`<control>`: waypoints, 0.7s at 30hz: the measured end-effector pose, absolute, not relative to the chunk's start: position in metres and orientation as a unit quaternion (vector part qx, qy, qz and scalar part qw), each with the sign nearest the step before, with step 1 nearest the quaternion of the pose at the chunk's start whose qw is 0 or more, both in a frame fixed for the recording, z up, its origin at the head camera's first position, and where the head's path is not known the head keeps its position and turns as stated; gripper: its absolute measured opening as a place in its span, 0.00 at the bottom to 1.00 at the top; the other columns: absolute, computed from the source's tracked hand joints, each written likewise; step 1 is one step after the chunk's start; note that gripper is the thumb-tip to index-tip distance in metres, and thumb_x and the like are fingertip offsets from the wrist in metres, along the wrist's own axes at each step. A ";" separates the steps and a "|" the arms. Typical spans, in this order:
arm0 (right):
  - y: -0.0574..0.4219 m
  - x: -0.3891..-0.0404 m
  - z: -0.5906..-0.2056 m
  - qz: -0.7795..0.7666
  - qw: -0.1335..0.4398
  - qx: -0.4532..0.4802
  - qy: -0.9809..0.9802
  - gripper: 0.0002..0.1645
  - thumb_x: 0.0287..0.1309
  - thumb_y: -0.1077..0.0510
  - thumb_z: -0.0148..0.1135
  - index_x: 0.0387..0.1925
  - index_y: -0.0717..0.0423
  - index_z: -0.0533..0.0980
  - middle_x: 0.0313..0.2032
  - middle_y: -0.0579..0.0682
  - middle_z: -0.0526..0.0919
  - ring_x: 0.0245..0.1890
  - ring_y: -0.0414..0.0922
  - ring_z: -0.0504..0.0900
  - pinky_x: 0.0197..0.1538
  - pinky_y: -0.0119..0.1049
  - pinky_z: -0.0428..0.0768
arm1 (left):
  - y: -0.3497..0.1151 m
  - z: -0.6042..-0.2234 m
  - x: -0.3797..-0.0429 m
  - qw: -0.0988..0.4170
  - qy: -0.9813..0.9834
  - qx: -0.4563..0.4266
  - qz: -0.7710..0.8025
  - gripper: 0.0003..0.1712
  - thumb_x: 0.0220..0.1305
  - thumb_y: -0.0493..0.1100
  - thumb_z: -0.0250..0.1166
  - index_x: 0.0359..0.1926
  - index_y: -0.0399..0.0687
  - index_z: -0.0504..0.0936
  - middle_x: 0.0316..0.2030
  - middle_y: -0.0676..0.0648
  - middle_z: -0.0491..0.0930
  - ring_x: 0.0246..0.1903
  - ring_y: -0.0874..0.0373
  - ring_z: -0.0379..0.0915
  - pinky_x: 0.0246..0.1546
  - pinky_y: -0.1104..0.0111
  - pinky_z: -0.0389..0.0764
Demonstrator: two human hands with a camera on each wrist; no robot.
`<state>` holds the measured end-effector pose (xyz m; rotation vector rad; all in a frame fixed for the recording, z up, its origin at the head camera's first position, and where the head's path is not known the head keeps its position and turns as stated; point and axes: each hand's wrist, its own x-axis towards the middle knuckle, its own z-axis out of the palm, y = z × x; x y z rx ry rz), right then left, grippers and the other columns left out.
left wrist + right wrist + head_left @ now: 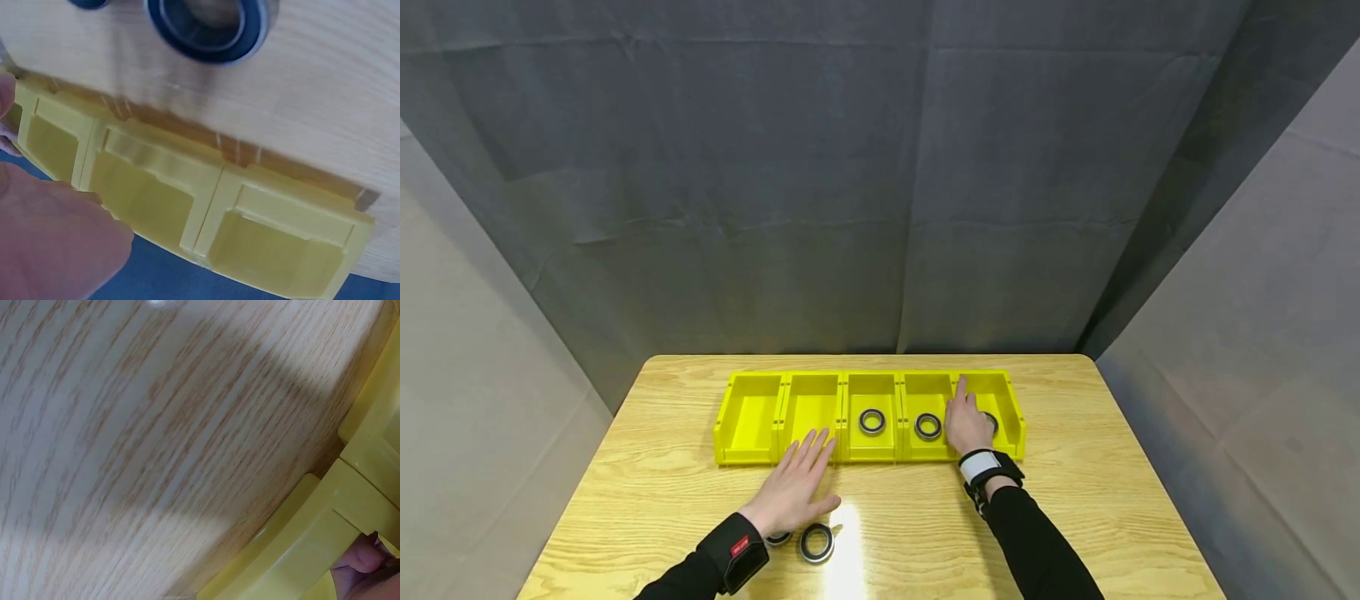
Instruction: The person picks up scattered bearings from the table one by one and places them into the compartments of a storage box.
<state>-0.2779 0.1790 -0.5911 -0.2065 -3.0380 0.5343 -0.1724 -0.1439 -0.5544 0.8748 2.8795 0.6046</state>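
Observation:
A row of yellow bins stands across the table. My right hand reaches into the rightmost bin, index finger stretched toward its back wall. Beside that hand lies a ring-shaped ball bearing, partly hidden by it; whether they touch I cannot tell. Single bearings lie flat in the middle bin and the one right of it. My left hand hovers palm down with fingers spread, in front of the second bin from the left. Near its wrist are a bearing and another bearing, half covered by the hand.
The wooden table has rounded back corners. A dark grey cloth hangs behind it, with paler cloth panels at both sides. No bearings show in the two leftmost bins.

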 end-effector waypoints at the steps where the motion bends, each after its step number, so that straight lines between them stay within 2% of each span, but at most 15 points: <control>1: 0.179 -0.278 -0.591 0.173 0.025 -0.068 -0.982 0.36 0.77 0.52 0.45 0.78 0.59 0.49 0.59 0.69 0.76 0.20 0.57 0.77 0.25 0.53 0.77 | -0.145 -0.555 -0.171 0.037 0.938 0.286 0.193 0.50 0.64 0.54 0.67 0.76 0.33 0.56 0.77 0.31 0.51 0.76 0.32 0.48 0.73 0.38 0.52; 6: 0.177 -0.278 -0.593 0.176 0.030 -0.069 -0.982 0.36 0.77 0.52 0.45 0.78 0.58 0.49 0.57 0.68 0.76 0.19 0.57 0.77 0.25 0.53 0.77 | -0.151 -0.552 -0.162 0.052 0.938 0.291 0.180 0.46 0.64 0.53 0.67 0.74 0.32 0.61 0.73 0.30 0.61 0.73 0.31 0.56 0.71 0.39 0.57; 10: 0.177 -0.277 -0.592 0.174 0.041 -0.066 -0.982 0.36 0.77 0.52 0.46 0.78 0.59 0.50 0.55 0.68 0.77 0.18 0.56 0.76 0.23 0.51 0.76 | -0.156 -0.552 -0.156 0.060 0.942 0.288 0.161 0.44 0.64 0.55 0.68 0.72 0.37 0.65 0.67 0.33 0.69 0.67 0.36 0.65 0.68 0.43 0.65; 17: 0.176 -0.274 -0.588 0.169 0.044 -0.060 -0.983 0.35 0.77 0.53 0.46 0.78 0.61 0.51 0.53 0.69 0.78 0.15 0.54 0.73 0.21 0.49 0.73 | -0.157 -0.556 -0.146 0.086 0.941 0.289 0.152 0.41 0.62 0.56 0.70 0.69 0.40 0.69 0.62 0.38 0.74 0.61 0.41 0.72 0.59 0.46 0.74; 21: 0.177 -0.274 -0.585 0.169 0.041 -0.061 -0.983 0.35 0.77 0.53 0.46 0.78 0.61 0.51 0.54 0.69 0.77 0.16 0.55 0.74 0.22 0.51 0.74 | -0.154 -0.559 -0.144 0.076 0.939 0.306 0.136 0.38 0.60 0.56 0.70 0.65 0.41 0.73 0.55 0.44 0.77 0.52 0.49 0.75 0.51 0.54 0.78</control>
